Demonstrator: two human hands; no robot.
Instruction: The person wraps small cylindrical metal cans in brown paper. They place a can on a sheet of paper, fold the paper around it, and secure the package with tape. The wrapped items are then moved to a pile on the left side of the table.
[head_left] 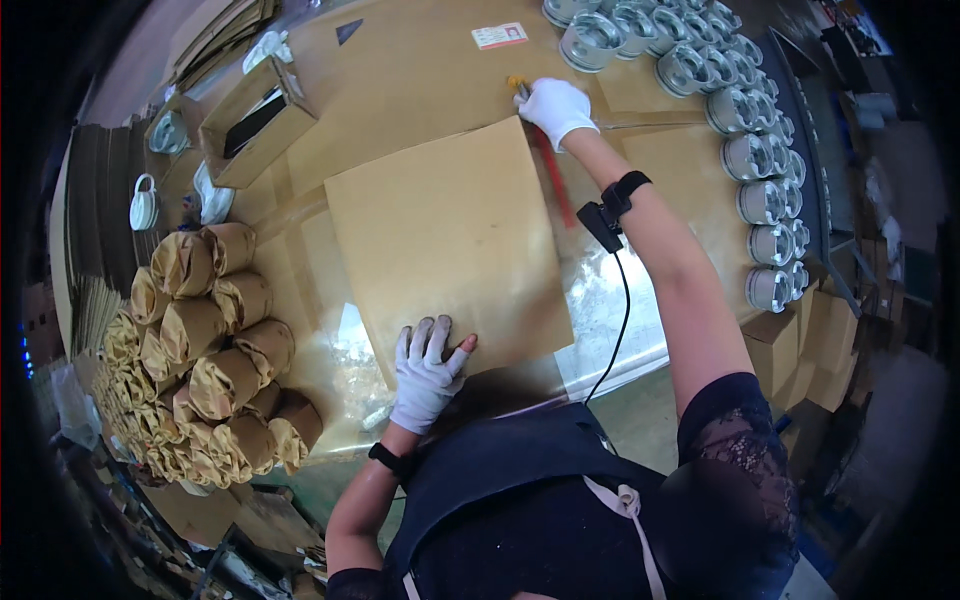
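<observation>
A square brown cardboard sheet (450,230) lies in front of me on the table. My left hand (428,372), in a white glove with darkened fingertips, rests flat on its near edge, fingers spread. Just past the sheet's far right corner is my right hand (558,106), also gloved in white. Its fingers are closed round a small tool with a yellow-orange end (516,82); most of this tool is hidden, so its kind does not show. A red strip (553,178) runs along the table beside the sheet's right edge.
Rows of silver metal pistons (748,157) line the table's right side. Brown paper-wrapped pieces (190,327) are piled at the left. Beyond them stand an open cardboard box (258,125) and a tape roll (170,132). A card (499,36) lies at the far side.
</observation>
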